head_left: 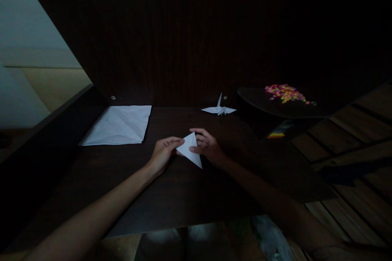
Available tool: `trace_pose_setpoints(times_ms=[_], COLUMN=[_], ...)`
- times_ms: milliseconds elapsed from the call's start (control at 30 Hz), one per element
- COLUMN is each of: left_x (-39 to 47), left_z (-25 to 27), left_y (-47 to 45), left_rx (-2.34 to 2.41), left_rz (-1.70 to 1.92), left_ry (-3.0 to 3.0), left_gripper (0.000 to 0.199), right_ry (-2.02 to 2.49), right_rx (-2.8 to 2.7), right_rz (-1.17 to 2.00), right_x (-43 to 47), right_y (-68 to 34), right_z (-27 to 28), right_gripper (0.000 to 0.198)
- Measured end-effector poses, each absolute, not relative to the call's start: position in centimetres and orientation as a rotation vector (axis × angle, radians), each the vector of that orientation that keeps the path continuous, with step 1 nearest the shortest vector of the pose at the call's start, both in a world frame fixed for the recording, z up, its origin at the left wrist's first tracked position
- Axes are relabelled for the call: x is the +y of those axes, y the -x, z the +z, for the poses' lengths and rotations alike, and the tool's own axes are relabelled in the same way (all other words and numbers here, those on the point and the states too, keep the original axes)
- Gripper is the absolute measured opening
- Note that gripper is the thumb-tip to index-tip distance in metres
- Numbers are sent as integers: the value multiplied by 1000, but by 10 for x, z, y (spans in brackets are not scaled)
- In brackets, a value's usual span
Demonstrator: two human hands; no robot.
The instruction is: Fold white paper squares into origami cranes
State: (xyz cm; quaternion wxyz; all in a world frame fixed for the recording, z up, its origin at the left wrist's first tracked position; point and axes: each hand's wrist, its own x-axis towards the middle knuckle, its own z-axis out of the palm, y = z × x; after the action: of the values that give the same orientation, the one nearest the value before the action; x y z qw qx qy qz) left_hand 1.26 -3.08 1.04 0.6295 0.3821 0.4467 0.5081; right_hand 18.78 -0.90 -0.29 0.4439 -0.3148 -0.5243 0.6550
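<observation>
Between my two hands is a small piece of folded white paper [191, 155], pointed at its top and at its lower right, with a crease line showing. My left hand [163, 153] pinches its left corner, thumb on top. On the right side my right hand [210, 147] grips the paper with the thumb on its face and the fingers behind it, partly hidden. Beyond my hands a finished white origami crane [219, 110] stands by the back panel, its wings spread. To the left lies a stack of creased white paper sheets [119, 125].
All this is on a dark wooden desk [165, 208] with a tall back panel [171, 40] and a low left side board [45, 151]. A rounded shelf [257, 100] at right bears a heap of small colourful pieces [286, 93]. Wooden slats [361, 130] show at far right.
</observation>
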Motion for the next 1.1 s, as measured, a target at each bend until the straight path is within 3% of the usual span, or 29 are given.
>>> trace_pose_setpoints(times_ms=[100, 267, 433, 667, 1000, 1100], left_x=[-30, -33, -38, -36, -34, -33], left_z=[11, 13, 17, 14, 13, 13], left_y=[-13, -11, -8, -8, -9, -8], left_rx=[997, 970, 1053, 1056, 1076, 1101], left_rz=[1190, 1170, 1047, 1032, 1082, 1129], left_ry=[-854, -1015, -1196, -1147, -1194, -1259], left_gripper=[32, 65, 57, 64, 64, 51], right_ry=[809, 871, 899, 895, 859, 861], right_rx=[-1292, -1298, -1278, -1175, -1234, -1251], right_rz=[1583, 1496, 1494, 1576, 1592, 1597], right_x=[-7, -6, -3, -1, -4, -6], right_y=[-188, -190, -194, -195, -195, -193], right_z=[-3, -4, -7, -6, -2, 1], right_gripper=[61, 40, 44, 36, 63, 60])
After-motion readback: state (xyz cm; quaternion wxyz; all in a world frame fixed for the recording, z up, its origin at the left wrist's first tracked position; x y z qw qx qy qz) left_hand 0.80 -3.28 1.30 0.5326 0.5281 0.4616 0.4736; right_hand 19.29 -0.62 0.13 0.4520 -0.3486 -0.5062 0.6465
